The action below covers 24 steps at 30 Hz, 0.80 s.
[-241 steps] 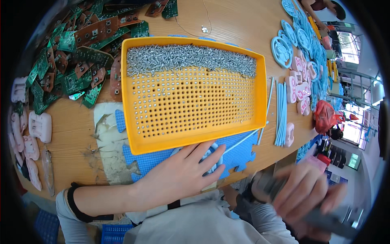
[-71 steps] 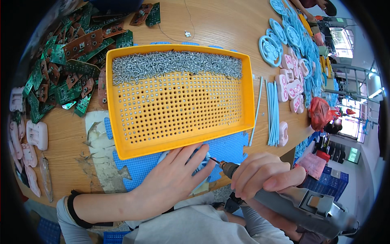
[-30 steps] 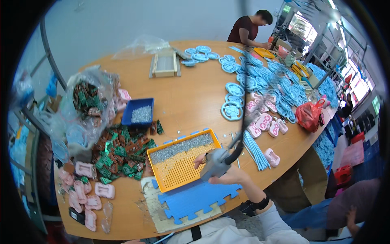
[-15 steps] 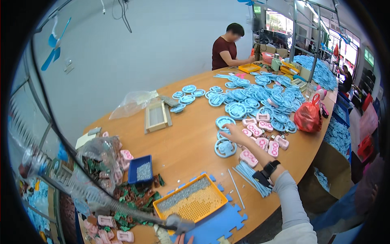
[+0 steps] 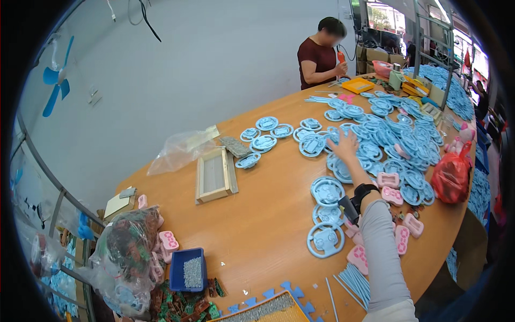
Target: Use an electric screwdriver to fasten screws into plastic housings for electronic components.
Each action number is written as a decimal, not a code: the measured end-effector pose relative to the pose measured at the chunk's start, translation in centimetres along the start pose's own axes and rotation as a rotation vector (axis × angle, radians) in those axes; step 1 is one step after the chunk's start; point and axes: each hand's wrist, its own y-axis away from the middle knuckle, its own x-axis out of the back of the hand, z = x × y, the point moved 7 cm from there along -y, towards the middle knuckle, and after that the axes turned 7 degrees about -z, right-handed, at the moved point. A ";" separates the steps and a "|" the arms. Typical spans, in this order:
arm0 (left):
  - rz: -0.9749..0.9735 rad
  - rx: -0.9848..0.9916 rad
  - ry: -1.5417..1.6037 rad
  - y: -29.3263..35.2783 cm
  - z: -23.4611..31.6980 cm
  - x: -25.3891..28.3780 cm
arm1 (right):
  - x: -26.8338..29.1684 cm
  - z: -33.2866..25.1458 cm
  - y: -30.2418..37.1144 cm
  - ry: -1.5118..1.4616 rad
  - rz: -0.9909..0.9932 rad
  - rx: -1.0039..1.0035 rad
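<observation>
Well, R hand point(image 5: 344, 146)'s fingers spread wide, contact unclear; bulk of blue wheel pcs point(image 5: 383, 130) just R of it, L hand unseen.

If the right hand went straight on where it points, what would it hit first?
Most likely the blue wheel-shaped pieces right at the fingertips of the right hand, though it may already be touching them.

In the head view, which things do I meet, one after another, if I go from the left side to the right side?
Blue fan, clear bag of circuit boards, blue tray, yellow tray, right hand, red bag.
</observation>
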 end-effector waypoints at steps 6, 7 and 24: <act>-0.049 -0.012 0.117 -1.7 0.0 0.4 | -1.5 3.1 -3.7 -0.049 -0.176 -0.228; -0.060 -0.011 0.135 -1.8 0.1 0.4 | -2.3 3.7 -4.0 -0.036 -0.244 -0.276; -0.106 -0.118 0.344 -1.4 -4.2 -3.9 | -5.9 -21.1 18.7 -0.151 -0.707 0.873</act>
